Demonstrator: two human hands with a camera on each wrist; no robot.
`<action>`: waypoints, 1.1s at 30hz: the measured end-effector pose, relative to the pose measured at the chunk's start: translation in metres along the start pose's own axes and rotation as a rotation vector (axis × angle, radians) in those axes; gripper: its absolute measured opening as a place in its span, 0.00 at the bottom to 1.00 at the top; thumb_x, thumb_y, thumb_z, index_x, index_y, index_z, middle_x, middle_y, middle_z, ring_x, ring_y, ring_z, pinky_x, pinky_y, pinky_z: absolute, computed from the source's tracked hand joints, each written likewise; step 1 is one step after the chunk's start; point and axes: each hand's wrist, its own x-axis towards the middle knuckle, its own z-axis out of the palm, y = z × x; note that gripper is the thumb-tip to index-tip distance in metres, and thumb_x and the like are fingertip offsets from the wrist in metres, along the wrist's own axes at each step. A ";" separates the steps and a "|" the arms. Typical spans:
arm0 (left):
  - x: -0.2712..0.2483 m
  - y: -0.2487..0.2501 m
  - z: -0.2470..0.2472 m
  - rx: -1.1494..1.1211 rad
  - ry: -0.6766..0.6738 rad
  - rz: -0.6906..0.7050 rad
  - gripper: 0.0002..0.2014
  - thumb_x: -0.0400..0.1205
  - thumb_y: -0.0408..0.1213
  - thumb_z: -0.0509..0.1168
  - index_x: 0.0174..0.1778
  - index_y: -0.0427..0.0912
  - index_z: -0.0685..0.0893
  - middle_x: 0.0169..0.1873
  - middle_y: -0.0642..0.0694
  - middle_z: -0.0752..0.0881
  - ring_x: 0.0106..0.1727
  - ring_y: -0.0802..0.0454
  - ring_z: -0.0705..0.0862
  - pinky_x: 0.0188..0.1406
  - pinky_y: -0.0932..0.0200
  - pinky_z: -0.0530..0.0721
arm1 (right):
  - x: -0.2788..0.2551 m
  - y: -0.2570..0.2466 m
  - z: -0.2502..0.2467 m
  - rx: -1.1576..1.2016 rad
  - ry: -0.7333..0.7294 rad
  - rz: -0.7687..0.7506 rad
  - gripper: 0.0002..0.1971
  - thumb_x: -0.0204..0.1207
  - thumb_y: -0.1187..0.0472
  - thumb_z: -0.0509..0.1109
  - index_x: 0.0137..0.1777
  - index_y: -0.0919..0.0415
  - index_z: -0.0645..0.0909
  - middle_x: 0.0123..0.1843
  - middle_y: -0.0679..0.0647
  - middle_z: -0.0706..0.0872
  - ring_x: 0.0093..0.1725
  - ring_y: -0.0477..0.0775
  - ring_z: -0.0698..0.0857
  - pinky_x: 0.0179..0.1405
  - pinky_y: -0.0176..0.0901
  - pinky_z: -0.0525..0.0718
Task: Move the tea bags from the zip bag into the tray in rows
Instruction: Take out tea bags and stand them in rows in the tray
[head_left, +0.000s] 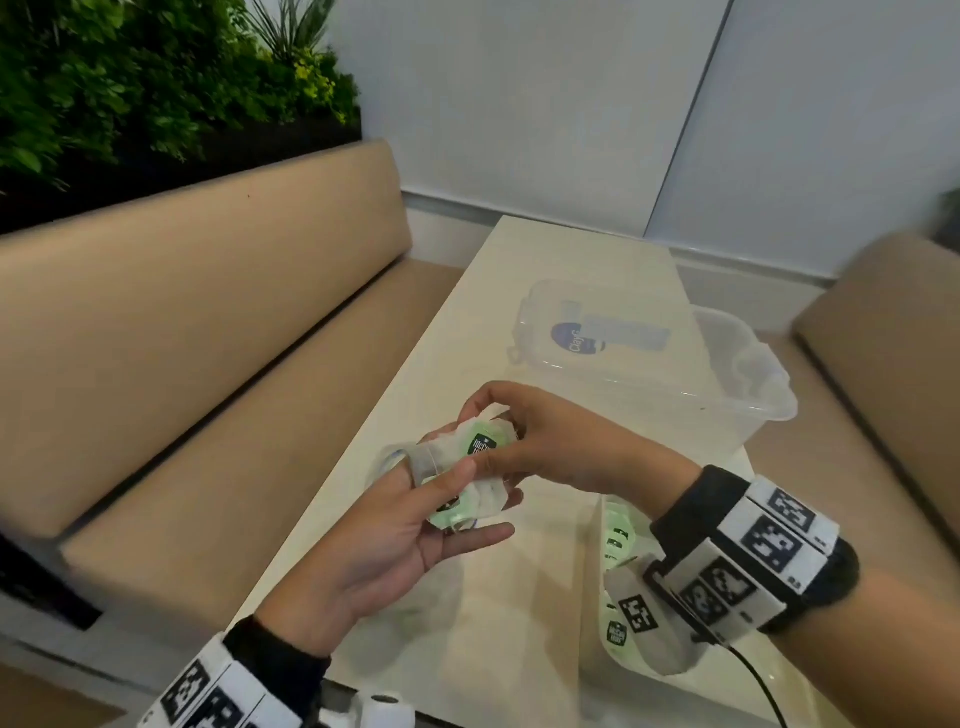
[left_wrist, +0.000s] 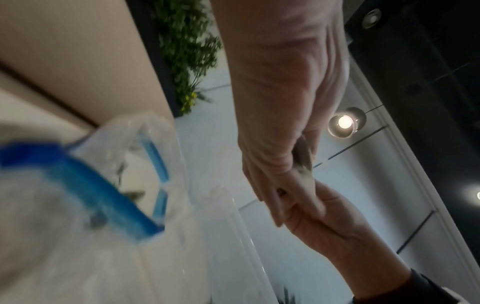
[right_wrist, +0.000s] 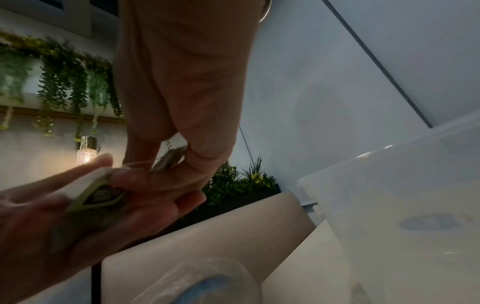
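Your left hand (head_left: 400, 525) lies palm up over the table (head_left: 498, 613), thumb pressed on a small stack of tea bags (head_left: 470, 480) whose long axis runs from about 7 to 1 o'clock, while your right hand (head_left: 540, 441) pinches the top bag at its 1 o'clock end. The green-and-white wrappers carry a dark label too blurred to read. The zip bag (left_wrist: 114, 170) hangs open with its blue seal just under your left hand, the tray (head_left: 623, 629) with a row of bags lies at 4 o'clock under your right wrist, and a clear box (head_left: 727, 395) at 1 o'clock shows a blue sticker reading "Clay".
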 end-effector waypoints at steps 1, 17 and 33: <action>0.000 -0.002 0.005 -0.008 -0.023 -0.039 0.18 0.75 0.34 0.64 0.61 0.38 0.82 0.55 0.33 0.88 0.54 0.32 0.88 0.36 0.52 0.91 | -0.006 0.002 -0.002 -0.061 0.030 0.000 0.16 0.72 0.63 0.76 0.57 0.64 0.78 0.39 0.55 0.86 0.33 0.51 0.86 0.37 0.41 0.87; 0.029 -0.049 0.044 -0.104 0.028 -0.133 0.16 0.81 0.33 0.62 0.62 0.30 0.80 0.48 0.33 0.90 0.42 0.35 0.91 0.26 0.60 0.89 | -0.067 0.038 -0.037 -0.540 0.323 -0.059 0.23 0.69 0.52 0.78 0.64 0.48 0.78 0.50 0.46 0.79 0.44 0.45 0.82 0.45 0.28 0.79; 0.024 -0.050 0.043 0.008 -0.063 -0.079 0.19 0.75 0.38 0.64 0.62 0.37 0.81 0.51 0.39 0.91 0.48 0.35 0.90 0.30 0.59 0.89 | -0.064 0.030 -0.044 -0.183 0.426 -0.105 0.04 0.74 0.57 0.74 0.42 0.57 0.85 0.38 0.51 0.88 0.33 0.47 0.83 0.36 0.37 0.84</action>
